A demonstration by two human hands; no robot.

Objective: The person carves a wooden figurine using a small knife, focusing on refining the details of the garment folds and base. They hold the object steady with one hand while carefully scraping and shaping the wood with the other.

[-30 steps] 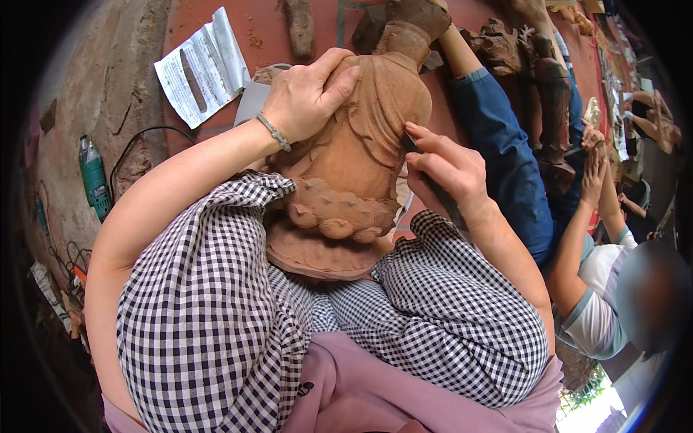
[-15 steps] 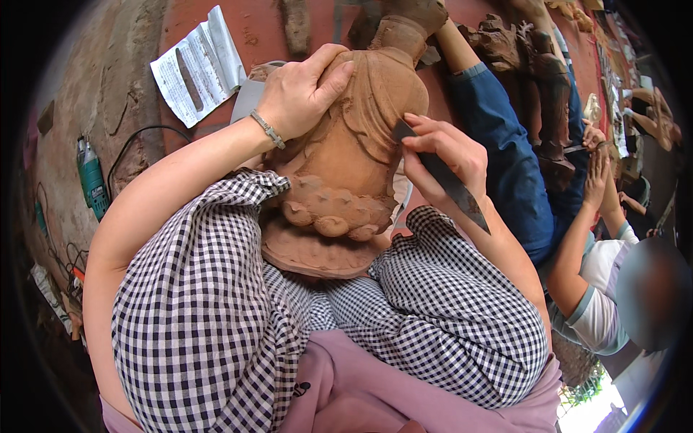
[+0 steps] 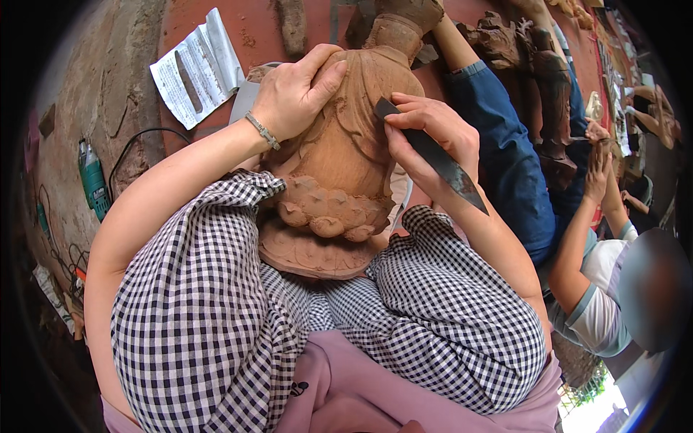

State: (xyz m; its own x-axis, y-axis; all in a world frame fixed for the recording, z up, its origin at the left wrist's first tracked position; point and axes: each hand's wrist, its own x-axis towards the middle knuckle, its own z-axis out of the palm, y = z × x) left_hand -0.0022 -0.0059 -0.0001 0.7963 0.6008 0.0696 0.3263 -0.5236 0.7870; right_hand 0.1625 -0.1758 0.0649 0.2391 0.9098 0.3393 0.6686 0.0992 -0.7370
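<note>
The carved wooden statue is warm reddish brown, a robed figure with thin curved folds sweeping across its upper body and a smoother, lightly grained area below them. Under that runs a band of rounded, scroll-like swells dotted with small points, and beneath it a wide, flattened base with shallow petal-like relief. The neck shows a ringed band; the head reaches the top edge of the view and is partly cut off. The statue leans away from the person, its base between the thighs in black-and-white checked trousers.

It lies between the two hands and touches the left one. The left hand holds its upper left shoulder, the fingers running over the far edge, where their tips are hidden, and the thumb lying along the near surface, apart from them. The right hand is at the statue's right side, narrowed in a pinch around a dark, flat blade. One end of the blade is over the robe folds; whether it touches the wood cannot be told. The other end, pointed, slants back above the right forearm.
</note>
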